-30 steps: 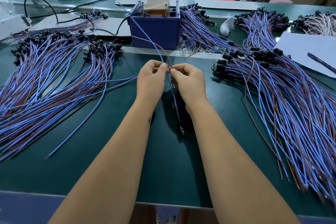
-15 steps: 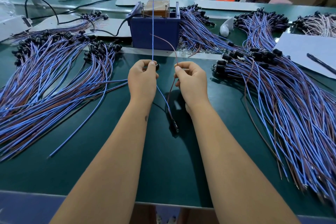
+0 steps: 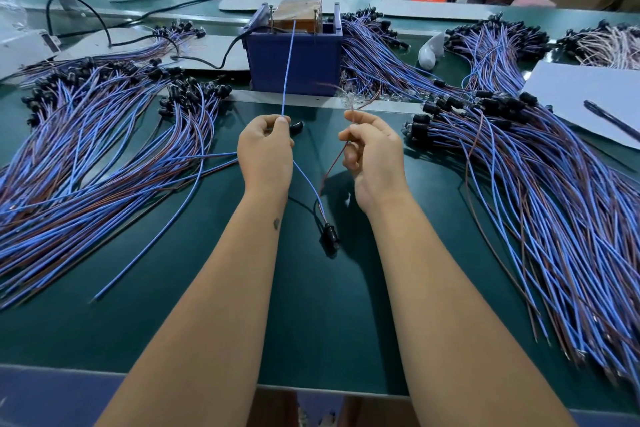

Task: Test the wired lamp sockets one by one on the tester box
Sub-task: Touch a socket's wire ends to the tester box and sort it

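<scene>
Spread wider apart, hands [image 3: 266, 149] [image 3: 372, 152] pinch blue wire [image 3: 288, 69] and brown wire [image 3: 332, 166] separately.

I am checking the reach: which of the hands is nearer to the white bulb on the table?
Right. The right hand is below and left of the bulb; the left hand lies further left, past the blue box.

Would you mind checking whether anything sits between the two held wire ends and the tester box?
Nothing visible does. The left hand holds the blue wire, already reaching up to the tester box; the right hand holds the brown wire over bare mat.
</scene>
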Motion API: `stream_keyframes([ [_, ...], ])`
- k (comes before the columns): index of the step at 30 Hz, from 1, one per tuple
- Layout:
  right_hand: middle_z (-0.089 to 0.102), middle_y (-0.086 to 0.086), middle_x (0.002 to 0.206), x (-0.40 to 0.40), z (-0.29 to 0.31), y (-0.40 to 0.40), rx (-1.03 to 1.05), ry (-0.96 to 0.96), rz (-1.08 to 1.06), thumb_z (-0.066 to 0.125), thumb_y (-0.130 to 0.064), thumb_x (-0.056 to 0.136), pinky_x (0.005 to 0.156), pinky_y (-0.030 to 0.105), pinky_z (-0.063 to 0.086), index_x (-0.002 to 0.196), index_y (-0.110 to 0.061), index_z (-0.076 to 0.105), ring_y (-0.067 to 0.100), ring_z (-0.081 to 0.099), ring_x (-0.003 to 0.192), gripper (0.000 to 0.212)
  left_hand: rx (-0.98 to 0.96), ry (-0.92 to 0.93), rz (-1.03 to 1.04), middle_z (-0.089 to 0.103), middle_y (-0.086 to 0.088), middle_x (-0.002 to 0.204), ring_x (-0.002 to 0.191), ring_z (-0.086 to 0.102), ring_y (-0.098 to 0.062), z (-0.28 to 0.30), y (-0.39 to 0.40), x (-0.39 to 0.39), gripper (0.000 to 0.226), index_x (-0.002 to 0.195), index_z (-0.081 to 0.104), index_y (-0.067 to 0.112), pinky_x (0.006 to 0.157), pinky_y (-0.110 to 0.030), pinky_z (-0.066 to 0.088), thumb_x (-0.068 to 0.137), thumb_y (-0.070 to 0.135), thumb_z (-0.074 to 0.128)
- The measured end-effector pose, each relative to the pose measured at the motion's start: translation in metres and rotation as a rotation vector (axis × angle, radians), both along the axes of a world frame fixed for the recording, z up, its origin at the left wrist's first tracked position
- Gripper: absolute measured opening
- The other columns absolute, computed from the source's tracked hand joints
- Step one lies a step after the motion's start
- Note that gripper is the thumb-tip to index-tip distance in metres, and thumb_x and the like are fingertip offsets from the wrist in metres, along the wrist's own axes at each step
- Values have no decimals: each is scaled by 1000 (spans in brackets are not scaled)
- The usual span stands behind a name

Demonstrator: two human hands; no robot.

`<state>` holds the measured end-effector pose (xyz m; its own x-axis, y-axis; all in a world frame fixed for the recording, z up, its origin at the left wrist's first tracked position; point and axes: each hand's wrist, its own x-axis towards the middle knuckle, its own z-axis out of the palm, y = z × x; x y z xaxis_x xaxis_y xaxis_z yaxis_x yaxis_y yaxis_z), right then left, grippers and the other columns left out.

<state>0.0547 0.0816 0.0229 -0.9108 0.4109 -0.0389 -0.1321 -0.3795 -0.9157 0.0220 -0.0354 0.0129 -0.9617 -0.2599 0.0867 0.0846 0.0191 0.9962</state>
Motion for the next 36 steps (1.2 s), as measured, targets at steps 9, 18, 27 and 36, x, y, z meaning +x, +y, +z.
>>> stream_keyframes([
  [9, 49, 2, 63, 0, -1, -1, 1, 33, 0, 52, -12, 98, 40, 17, 25, 85, -19, 68, 7, 33, 42, 22, 89, -23, 42, 51, 10, 58, 39, 36, -1, -1, -2, -3, 20, 90, 66, 17, 41, -13, 33, 94, 11, 47],
  [18, 55, 3, 64, -2, -3, -1, -8, 16, -42, 53, -14, 99, 46, 17, 34, 92, -19, 68, 8, 41, 43, 18, 124, -24, 83, 53, 7, 66, 44, 46, 3, -1, -3, -5, 20, 97, 65, 15, 50, -15, 38, 96, 11, 46],
  [27, 56, 3, 66, -4, -4, 1, -31, -4, -65, 49, -12, 101, 47, 17, 38, 96, -17, 67, 6, 44, 43, 19, 139, -23, 93, 53, 6, 67, 48, 46, 0, -2, -3, -5, 19, 100, 64, 13, 54, -18, 38, 97, 11, 46],
  [36, 58, 2, 67, -6, -4, 1, -21, -18, -66, 50, -14, 101, 49, 17, 41, 96, -20, 67, 7, 45, 45, 19, 147, -30, 83, 54, 5, 67, 51, 46, -2, -1, -3, -4, 19, 99, 64, 14, 55, -19, 38, 98, 11, 46],
])
